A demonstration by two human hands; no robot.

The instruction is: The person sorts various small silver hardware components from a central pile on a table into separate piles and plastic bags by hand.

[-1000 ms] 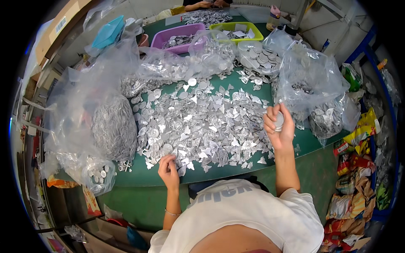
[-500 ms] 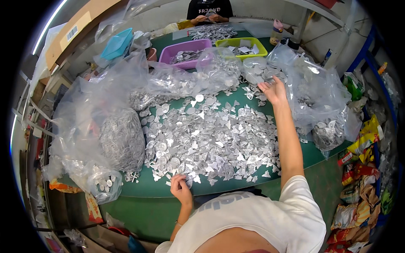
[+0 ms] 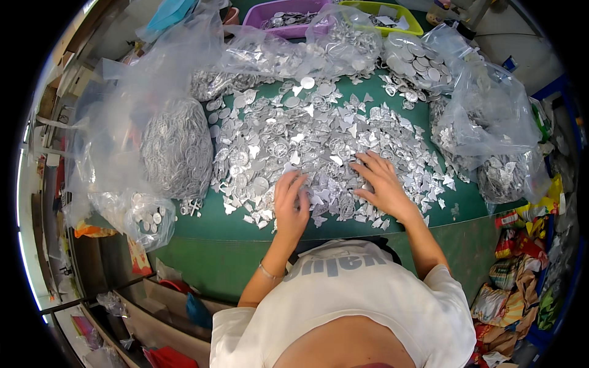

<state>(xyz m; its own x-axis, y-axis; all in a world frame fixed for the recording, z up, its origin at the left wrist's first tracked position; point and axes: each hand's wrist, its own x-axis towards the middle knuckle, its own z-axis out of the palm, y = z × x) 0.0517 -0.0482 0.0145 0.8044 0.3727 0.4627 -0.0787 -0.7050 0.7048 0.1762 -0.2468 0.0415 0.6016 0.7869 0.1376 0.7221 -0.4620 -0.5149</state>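
Observation:
A wide heap of small flat silver-grey metal pieces point(image 3: 270, 144), some round and some in odd shapes, is spread over the green table point(image 3: 199, 224). At the heap's near edge rests my left hand point(image 3: 291, 205), its fingers bent a little and the thumb apart, with pieces around the fingertips. To its right, my right hand point(image 3: 385, 187) lies over the heap with fingers spread, touching pieces. No held thing shows in either hand, though the undersides of the fingers are hidden.
Clear plastic bags of metal parts stand left point(image 3: 175, 150), along the back point(image 3: 264, 55) and right point(image 3: 491, 116). One bag point(image 3: 420, 64) holds round discs. A purple basin point(image 3: 251, 18) and a yellow-green basin point(image 3: 417, 27) sit behind. Colourful packages point(image 3: 506, 300) lie at the right.
My right hand has come back from the bag of discs to the heap. My left hand has moved forward and right onto the pieces. The view has tilted down.

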